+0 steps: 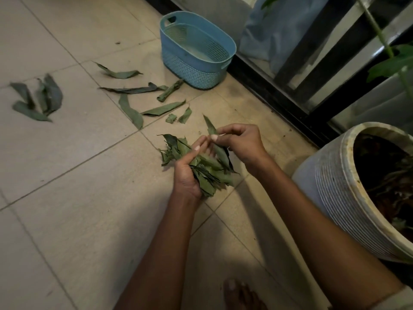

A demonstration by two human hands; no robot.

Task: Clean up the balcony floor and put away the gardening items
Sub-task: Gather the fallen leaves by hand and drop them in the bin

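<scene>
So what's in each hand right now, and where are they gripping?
Left hand grips a bunch of leaves around its lower end. Right hand pinches one leaf near its middle.

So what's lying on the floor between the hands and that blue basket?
Loose leaves scattered on the tiled floor, between the hands and the blue basket, as the head view shows.
</scene>
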